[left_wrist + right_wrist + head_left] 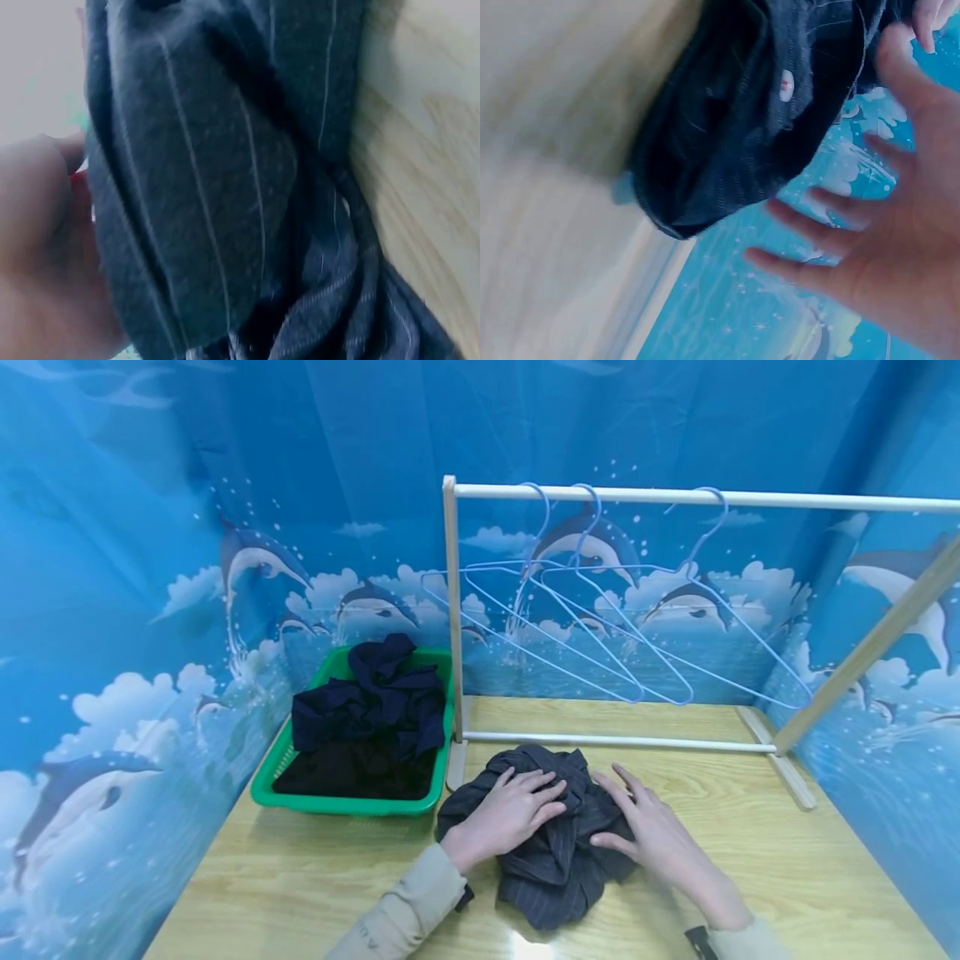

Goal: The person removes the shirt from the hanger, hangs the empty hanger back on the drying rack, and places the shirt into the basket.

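A crumpled dark garment with thin pale pinstripes (558,860) lies in a heap on the wooden table. My left hand (506,814) rests on its upper left part, fingers extended over the folds. At its right edge my right hand (656,831) has its fingers spread, the fingertips close beside the cloth. In the right wrist view a small white spot with a red mark (786,85) shows on the garment, next to the spread right hand (885,232). The striped cloth (202,172) fills most of the left wrist view, with part of the left hand (45,247) at the left.
A green plastic basket (348,805) with dark clothes (367,702) inside stands to the left. Behind the garment is a rack with a white top bar (637,495) and wooden posts. Three blue wire hangers (637,697) hang from the bar. A dolphin-print curtain encloses the table (810,877).
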Demonstrator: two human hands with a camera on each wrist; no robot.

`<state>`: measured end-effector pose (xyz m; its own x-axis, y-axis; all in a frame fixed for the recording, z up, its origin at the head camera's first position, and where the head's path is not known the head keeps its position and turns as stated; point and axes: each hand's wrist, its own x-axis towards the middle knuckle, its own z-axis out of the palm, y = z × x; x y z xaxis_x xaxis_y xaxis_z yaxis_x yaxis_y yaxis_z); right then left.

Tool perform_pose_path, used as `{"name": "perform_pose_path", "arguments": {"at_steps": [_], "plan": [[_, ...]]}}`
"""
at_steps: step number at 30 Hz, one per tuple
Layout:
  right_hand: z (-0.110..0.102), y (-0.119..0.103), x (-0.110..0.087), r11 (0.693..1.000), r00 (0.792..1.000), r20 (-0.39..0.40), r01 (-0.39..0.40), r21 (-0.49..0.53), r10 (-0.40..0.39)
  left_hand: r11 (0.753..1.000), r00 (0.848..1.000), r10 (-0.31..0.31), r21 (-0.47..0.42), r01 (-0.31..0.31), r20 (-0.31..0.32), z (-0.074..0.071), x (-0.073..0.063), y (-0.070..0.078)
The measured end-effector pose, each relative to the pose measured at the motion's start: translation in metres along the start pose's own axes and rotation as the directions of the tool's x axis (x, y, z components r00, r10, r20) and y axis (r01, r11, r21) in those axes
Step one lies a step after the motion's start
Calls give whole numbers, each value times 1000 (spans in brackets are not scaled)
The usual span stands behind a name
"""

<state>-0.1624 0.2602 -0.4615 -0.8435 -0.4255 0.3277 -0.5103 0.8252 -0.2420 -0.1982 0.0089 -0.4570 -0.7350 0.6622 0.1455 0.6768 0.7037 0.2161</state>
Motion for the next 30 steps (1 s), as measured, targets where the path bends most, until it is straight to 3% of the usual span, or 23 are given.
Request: {"name": "perform_pose_path", "arguments": {"at_steps": [4, 8, 12, 15, 18, 23, 30], "plan": [[-2, -3, 8, 991, 987, 90, 137, -6, -136, 999, 996, 3, 48, 1, -85, -5, -3, -5], [2, -1, 14, 987, 966, 208, 159, -11, -153, 995, 988, -87, 36, 92, -127, -7, -6, -6], [7, 9, 19, 993, 953, 281, 114, 29, -118, 981, 981, -194, 20, 194, -17, -2, -8, -6], [11, 13, 22, 993, 934, 340, 93, 74, -113, 973, 970, -228, 44, 225, 88, 5, -9, -7], [14, 13, 26, 991, 919, 375, 94, 97, -124, 965, 954, -257, 89, 245, 153, 11, -9, -8], [18, 13, 32, 988, 916, 372, 124, 90, -148, 957, 937, -285, 120, 265, 203, 11, -5, -11], [23, 16, 37, 990, 913, 384, 118, 71, -136, 964, 949, -251, 141, 226, 191, 15, -2, -21]]}}
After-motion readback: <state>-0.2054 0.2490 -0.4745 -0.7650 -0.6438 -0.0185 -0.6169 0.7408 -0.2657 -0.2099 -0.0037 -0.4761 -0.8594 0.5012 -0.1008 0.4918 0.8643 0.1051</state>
